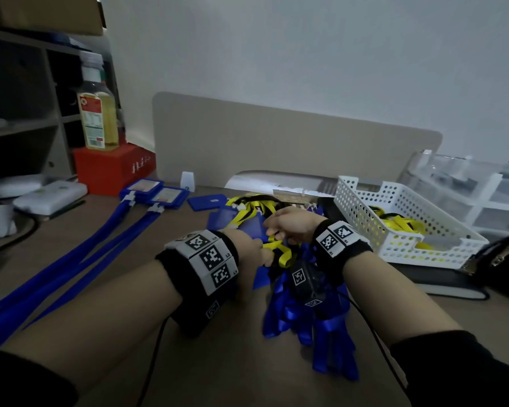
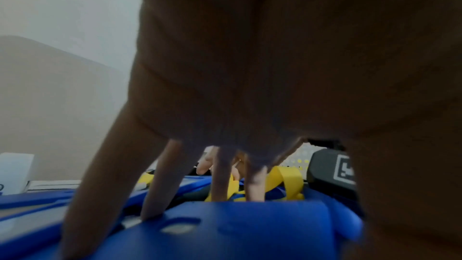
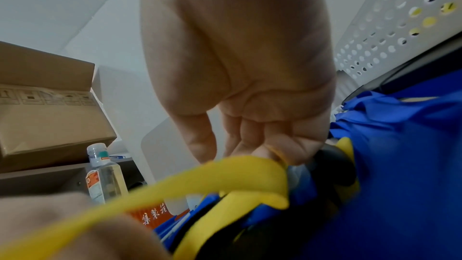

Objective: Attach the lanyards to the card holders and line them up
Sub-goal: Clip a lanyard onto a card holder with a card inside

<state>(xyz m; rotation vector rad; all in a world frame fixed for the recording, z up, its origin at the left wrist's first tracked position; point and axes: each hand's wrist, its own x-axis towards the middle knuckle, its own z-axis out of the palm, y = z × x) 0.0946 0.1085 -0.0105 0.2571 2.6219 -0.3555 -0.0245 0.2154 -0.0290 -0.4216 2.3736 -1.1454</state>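
Note:
My left hand [image 1: 254,248] holds a blue card holder [image 2: 225,224] at the middle of the desk, its fingers [image 2: 160,185] reaching down over the holder's top edge. Just right of it, my right hand [image 1: 288,227] pinches a yellow lanyard [image 1: 279,251] with curled fingers [image 3: 275,145]; the strap [image 3: 225,171] loops toward the left hand. Under both hands lies a heap of blue holders and yellow-black lanyards [image 1: 253,207]. A bundle of blue lanyards [image 1: 306,312] lies below my right wrist. Two blue holders [image 1: 156,192] with blue lanyards attached lie side by side at the left.
A white perforated basket [image 1: 394,230] with yellow lanyards stands at the right, with a clear drawer unit [image 1: 467,183] behind it and a black bag [image 1: 503,259] beside it. At the back left are a red box [image 1: 112,168], a bottle [image 1: 97,118] and shelves. A beige divider [image 1: 276,136] bounds the desk's far edge.

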